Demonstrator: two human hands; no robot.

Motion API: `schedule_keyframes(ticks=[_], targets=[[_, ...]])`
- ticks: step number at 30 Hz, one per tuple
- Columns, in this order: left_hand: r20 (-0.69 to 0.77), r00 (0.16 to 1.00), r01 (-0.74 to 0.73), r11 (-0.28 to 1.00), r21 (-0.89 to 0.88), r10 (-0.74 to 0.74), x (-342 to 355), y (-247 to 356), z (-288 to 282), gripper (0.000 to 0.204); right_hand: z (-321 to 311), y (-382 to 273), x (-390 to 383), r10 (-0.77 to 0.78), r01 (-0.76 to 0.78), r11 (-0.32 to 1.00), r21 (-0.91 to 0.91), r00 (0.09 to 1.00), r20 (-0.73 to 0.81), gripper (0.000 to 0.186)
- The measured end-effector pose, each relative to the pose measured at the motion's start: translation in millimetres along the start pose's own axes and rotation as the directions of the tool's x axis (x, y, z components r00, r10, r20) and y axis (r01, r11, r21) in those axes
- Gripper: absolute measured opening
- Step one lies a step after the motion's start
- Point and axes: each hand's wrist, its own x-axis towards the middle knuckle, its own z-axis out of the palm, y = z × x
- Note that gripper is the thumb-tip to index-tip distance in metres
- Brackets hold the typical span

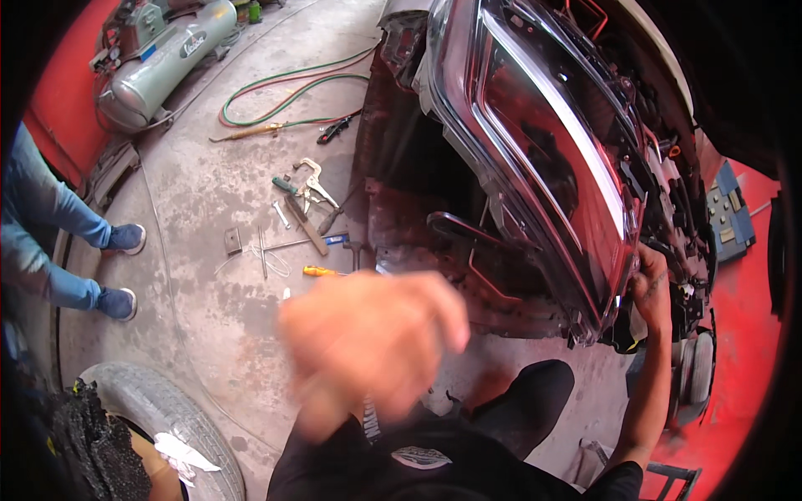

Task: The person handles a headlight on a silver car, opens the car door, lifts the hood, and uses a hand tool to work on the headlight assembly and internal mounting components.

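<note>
A large car headlight with a clear lens and a bright strip sits at the corner of a car's stripped front end. My right hand is at its right lower edge, fingers curled in against the rim. Those fingertips are partly hidden behind the edge. In front of my chest, my left hand is raised and smeared by motion. Its fingers look bent, but whether they hold anything does not show. Under the headlight, the dark opening of the car's front corner is exposed.
On the floor lie locking pliers, an orange-handled screwdriver, a hammer and a torch with red and green hoses. A tyre, a person's legs and an air compressor are at left; a toolbox at right.
</note>
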Motion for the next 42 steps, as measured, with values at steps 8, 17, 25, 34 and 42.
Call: schedule_keyframes(ticks=[8, 17, 25, 34, 42], targets=[[-0.440, 0.674, 0.680, 0.731, 0.054, -0.594, -44, -109, 26, 0.015, 1, 4, -4, 0.005, -0.006, 0.999, -0.041, 1.000, -0.019, 0.030], [-0.488, 0.622, 0.703, 0.711, 0.002, -0.613, -48, -123, 35, 0.014, -4, 12, -30, 0.080, -0.088, 0.995, -0.043, 0.984, -0.159, 0.033], [-0.803, 0.501, 0.800, 0.525, 0.289, -0.322, -131, -80, -55, 0.024, -36, 31, -98, -0.007, 0.140, 0.958, 0.251, 0.884, -0.468, 0.017], [-0.936, 0.220, 0.850, 0.524, 0.045, -0.276, -201, -58, -68, 0.022, 225, 55, -156, 0.289, -0.712, 0.478, 0.514, 0.680, 0.673, 0.011], [-0.978, 0.064, 0.838, 0.543, -0.057, -0.201, -244, -90, -111, 0.024, 306, 25, -65, 0.146, -0.294, 0.767, 0.570, 0.945, 0.292, 0.025]])
